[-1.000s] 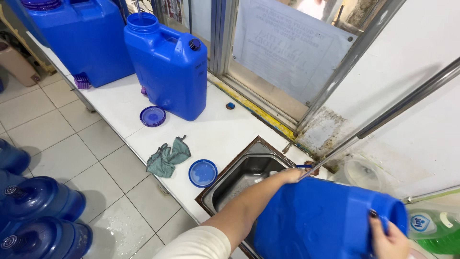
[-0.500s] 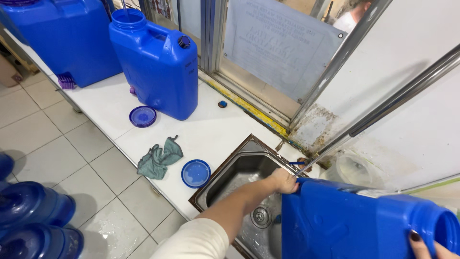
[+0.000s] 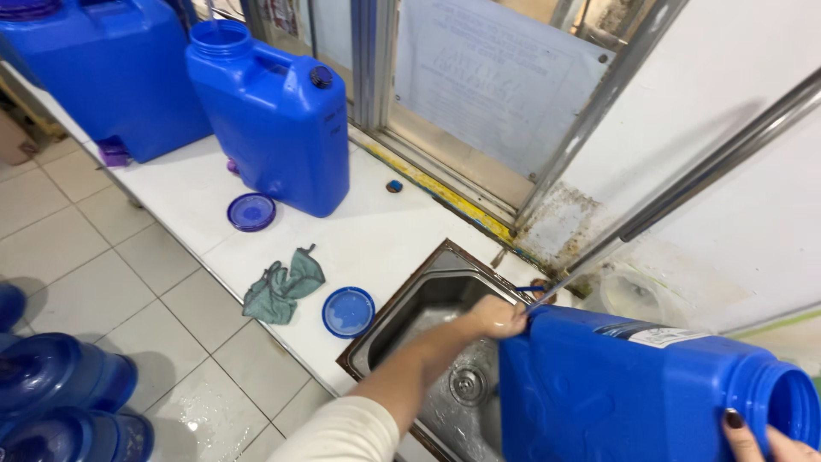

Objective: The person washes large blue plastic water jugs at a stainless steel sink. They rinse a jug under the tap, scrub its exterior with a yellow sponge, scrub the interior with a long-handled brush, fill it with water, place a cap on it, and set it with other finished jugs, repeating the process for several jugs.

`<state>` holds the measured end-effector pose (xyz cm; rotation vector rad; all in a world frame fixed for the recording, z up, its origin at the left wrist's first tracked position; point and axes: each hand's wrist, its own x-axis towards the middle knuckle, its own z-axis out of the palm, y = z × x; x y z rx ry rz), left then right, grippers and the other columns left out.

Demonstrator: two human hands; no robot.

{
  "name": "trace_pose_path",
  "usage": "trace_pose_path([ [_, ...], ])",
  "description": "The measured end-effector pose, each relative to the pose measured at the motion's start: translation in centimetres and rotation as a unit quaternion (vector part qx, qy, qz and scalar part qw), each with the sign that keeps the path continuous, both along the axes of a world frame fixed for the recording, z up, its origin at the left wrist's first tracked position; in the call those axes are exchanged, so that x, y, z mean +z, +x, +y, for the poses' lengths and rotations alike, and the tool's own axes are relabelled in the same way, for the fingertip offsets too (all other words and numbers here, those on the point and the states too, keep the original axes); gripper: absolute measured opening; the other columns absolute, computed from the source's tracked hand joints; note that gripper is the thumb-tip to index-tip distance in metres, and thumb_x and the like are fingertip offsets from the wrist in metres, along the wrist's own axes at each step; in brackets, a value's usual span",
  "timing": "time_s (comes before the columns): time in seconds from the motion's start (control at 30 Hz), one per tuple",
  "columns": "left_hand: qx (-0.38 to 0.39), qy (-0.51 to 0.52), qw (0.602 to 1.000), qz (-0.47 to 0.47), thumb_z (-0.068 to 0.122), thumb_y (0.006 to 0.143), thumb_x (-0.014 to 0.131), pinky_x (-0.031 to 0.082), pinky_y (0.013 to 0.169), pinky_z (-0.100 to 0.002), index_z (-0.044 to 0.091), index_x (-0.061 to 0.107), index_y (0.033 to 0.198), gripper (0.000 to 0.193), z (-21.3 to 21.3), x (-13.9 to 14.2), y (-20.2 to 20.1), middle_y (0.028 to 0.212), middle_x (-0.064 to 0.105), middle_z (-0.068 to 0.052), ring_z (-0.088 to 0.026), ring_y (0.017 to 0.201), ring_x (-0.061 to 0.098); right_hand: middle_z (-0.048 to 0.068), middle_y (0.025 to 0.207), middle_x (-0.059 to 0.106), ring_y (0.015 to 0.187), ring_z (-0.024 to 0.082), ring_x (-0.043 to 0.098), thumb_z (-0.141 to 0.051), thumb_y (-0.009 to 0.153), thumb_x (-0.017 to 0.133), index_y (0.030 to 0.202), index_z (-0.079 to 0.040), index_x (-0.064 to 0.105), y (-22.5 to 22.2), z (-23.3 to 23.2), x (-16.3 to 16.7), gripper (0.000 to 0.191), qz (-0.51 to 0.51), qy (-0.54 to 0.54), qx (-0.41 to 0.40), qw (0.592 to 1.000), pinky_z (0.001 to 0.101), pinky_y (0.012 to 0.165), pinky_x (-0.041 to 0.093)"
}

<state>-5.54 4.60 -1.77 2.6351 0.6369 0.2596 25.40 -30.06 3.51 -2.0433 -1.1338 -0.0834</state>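
Blue jerrycan (image 3: 633, 393) lies on its side over the steel sink (image 3: 428, 342), open mouth pointing right, bottom right of view. Right hand (image 3: 770, 441) only partly in frame, fingers curled on the can's neck just under the mouth. Left hand (image 3: 494, 316) closed on the can's far left top corner, arm reaching across the basin. Beyond on the white counter (image 3: 385, 239): round blue lid (image 3: 348, 311), green rag (image 3: 282, 287), second lid (image 3: 251, 211), upright blue jerrycan (image 3: 274, 115).

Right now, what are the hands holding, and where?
Both hold the blue jug over the sink: left hand on its bottom corner, right hand by the open mouth.
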Motion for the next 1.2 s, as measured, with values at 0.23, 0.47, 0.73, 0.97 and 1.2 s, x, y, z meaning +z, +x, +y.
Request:
trace_pose_path([
  [0.23, 0.164, -0.070, 0.950, -0.258, 0.031, 0.089, 0.062, 0.053, 0.078, -0.050, 0.011, 0.068, 0.092, 0.021, -0.8, -1.7, 3.1, 0.091, 0.071, -0.020, -0.039, 0.087, 0.069, 0.003, 0.064, 0.051, 0.058, 0.012, 0.044, -0.026, 0.106, 0.076, 0.089, -0.003, 0.072, -6.7, -0.4, 4.7, 0.029, -0.023, 0.023, 0.003, 0.999, 0.0287, 0.059, 0.036],
  [0.47, 0.359, -0.455, 0.782, -0.231, 0.027, 0.078, 0.073, 0.061, 0.080, -0.045, 0.006, 0.069, 0.105, 0.035, 0.1, -3.9, 5.9, 0.099, 0.076, -0.019, -0.033, 0.090, 0.074, 0.004, 0.054, 0.047, 0.064, 0.018, 0.040, -0.027, 0.094, 0.078, 0.080, -0.006, 0.071, -12.1, 3.2, 7.9, 0.026, -0.106, -0.010, 0.016, 0.994, 0.0325, 0.072, 0.036],
  [0.73, 0.359, -0.389, 0.799, -0.286, 0.033, 0.095, 0.052, 0.054, 0.087, -0.046, 0.007, 0.063, 0.113, 0.033, 0.0, -5.3, 5.9, 0.108, 0.070, -0.019, -0.037, 0.102, 0.068, 0.007, 0.054, 0.042, 0.060, 0.020, 0.040, -0.032, 0.105, 0.077, 0.069, 0.002, 0.055, -8.6, 2.6, 7.9, 0.054, -0.063, -0.054, -0.070, 0.994, 0.0353, 0.059, 0.033],
  [0.97, 0.113, -0.064, 0.991, 0.041, 0.036, 0.097, 0.051, 0.056, 0.087, -0.049, 0.005, 0.061, 0.115, 0.037, 1.0, -6.9, 4.7, 0.102, 0.074, -0.022, -0.039, 0.097, 0.072, 0.000, 0.060, 0.049, 0.064, 0.017, 0.042, -0.029, 0.097, 0.073, 0.082, -0.007, 0.067, -11.7, 4.0, 7.5, 0.027, -0.057, 0.002, -0.004, 0.998, 0.0343, 0.066, 0.036],
  [1.2, 0.111, -0.043, 0.992, 0.052, 0.040, 0.096, 0.049, 0.056, 0.080, -0.051, 0.009, 0.063, 0.113, 0.039, 2.7, -4.7, 5.0, 0.092, 0.074, -0.020, -0.038, 0.090, 0.072, 0.003, 0.058, 0.044, 0.069, 0.019, 0.038, -0.028, 0.097, 0.076, 0.065, -0.008, 0.057, -11.8, 4.0, 7.9, 0.043, -0.133, -0.014, 0.023, 0.991, 0.0334, 0.077, 0.035],
])
